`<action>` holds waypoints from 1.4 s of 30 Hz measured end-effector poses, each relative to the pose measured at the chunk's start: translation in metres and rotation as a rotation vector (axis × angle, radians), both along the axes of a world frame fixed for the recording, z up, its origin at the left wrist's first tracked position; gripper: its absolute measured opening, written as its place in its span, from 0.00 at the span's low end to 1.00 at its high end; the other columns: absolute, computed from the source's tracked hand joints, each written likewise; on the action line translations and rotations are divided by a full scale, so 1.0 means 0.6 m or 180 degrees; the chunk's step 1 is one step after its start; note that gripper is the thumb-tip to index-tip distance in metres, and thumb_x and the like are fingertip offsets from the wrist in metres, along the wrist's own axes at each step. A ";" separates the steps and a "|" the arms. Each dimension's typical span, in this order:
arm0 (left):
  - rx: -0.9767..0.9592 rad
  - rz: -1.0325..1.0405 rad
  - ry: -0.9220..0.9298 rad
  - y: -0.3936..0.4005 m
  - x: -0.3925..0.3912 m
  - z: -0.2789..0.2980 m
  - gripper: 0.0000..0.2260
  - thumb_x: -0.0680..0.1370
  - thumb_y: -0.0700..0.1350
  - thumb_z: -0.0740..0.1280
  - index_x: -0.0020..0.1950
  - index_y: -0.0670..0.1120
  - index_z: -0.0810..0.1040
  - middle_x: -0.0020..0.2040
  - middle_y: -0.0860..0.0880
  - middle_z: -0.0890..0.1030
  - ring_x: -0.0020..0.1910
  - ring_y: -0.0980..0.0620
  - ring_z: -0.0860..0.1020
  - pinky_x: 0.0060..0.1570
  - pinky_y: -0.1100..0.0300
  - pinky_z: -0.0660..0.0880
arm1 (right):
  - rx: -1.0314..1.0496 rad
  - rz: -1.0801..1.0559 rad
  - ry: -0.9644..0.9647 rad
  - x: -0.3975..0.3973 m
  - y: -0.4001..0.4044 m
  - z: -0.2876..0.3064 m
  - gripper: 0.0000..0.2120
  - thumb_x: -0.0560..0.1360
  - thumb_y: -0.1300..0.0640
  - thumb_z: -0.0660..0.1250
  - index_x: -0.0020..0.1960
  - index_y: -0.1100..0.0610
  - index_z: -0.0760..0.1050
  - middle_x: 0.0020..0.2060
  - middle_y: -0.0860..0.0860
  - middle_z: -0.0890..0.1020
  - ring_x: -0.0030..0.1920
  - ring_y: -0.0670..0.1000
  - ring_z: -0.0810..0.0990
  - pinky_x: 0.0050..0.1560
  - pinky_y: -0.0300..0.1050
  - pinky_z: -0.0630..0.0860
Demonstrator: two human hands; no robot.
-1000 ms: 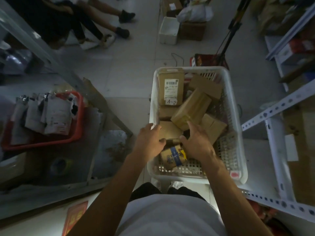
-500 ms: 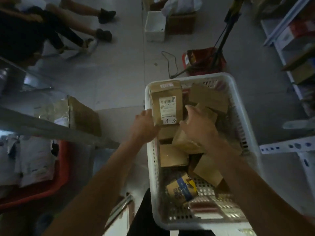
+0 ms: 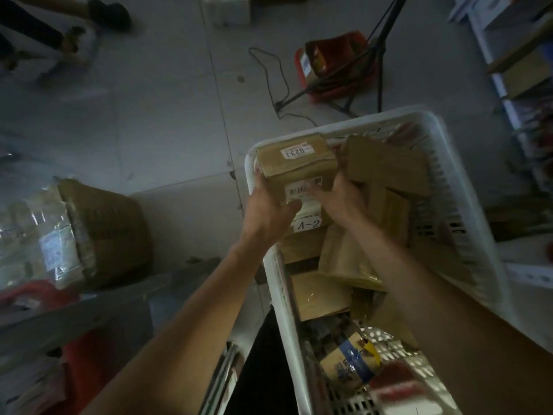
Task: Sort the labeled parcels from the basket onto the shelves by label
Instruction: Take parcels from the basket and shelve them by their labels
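A brown cardboard parcel [image 3: 297, 166] with a barcode label, a handwritten "A-2" tag and a "0233" sticker on its top is tilted up at the far left corner of the white plastic basket [image 3: 466, 211]. My left hand [image 3: 269, 211] grips its left side with the thumb across the label. My right hand [image 3: 341, 199] holds its right side, fingers on the front face. Several other brown parcels [image 3: 386, 169] lie in the basket, plus a small one with blue tape [image 3: 350, 359] near me.
A taped brown box [image 3: 104, 232] and plastic-wrapped packets [image 3: 33, 235] sit on the left shelf [image 3: 98, 307] above a red tray [image 3: 80, 360]. White shelving [image 3: 508, 94] stands at right. A tripod [image 3: 377, 55], cable and red bag [image 3: 335, 61] lie on the floor ahead. Another person's legs [image 3: 59, 25] show top left.
Both hands moved from the near end of the basket to its far left corner and took hold of the A-2 parcel, tipping it up. The view shifted forward.
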State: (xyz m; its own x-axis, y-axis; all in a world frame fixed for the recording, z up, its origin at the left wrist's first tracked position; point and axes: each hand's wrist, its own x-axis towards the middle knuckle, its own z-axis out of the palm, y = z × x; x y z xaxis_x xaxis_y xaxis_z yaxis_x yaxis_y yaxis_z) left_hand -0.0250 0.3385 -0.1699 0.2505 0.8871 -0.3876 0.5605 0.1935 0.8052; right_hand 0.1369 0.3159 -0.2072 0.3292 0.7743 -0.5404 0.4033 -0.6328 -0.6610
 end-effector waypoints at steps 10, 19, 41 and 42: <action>0.0457 -0.0089 -0.1321 -0.007 -0.017 0.057 0.30 0.70 0.51 0.70 0.69 0.67 0.64 0.60 0.54 0.64 0.56 0.74 0.70 0.47 0.73 0.76 | 0.0383 -0.0644 -0.0094 -0.005 -0.056 0.124 0.23 0.77 0.31 0.59 0.56 0.51 0.69 0.40 0.39 0.77 0.32 0.30 0.77 0.24 0.24 0.68; 0.0403 -0.1252 -0.1761 -0.087 -0.035 0.155 0.41 0.77 0.36 0.67 0.80 0.45 0.43 0.69 0.40 0.70 0.67 0.46 0.74 0.56 0.55 0.79 | 0.0923 -0.0535 -0.0085 -0.004 -0.176 0.245 0.19 0.83 0.42 0.58 0.58 0.57 0.75 0.44 0.43 0.81 0.42 0.40 0.81 0.35 0.31 0.76; 0.2015 -0.0836 -0.2751 -0.386 0.078 0.689 0.32 0.75 0.47 0.70 0.76 0.53 0.60 0.66 0.51 0.79 0.62 0.48 0.79 0.54 0.52 0.80 | 0.3719 -0.0124 0.1071 0.095 -0.503 0.756 0.37 0.75 0.56 0.72 0.79 0.46 0.59 0.64 0.45 0.81 0.61 0.48 0.82 0.52 0.42 0.82; 0.2181 -0.1057 -0.2641 -0.402 0.075 0.703 0.34 0.75 0.47 0.70 0.78 0.54 0.58 0.68 0.52 0.77 0.65 0.50 0.78 0.56 0.54 0.79 | 0.3843 -0.0264 0.1072 0.095 -0.518 0.776 0.38 0.74 0.55 0.73 0.79 0.47 0.60 0.64 0.45 0.81 0.61 0.47 0.82 0.52 0.40 0.81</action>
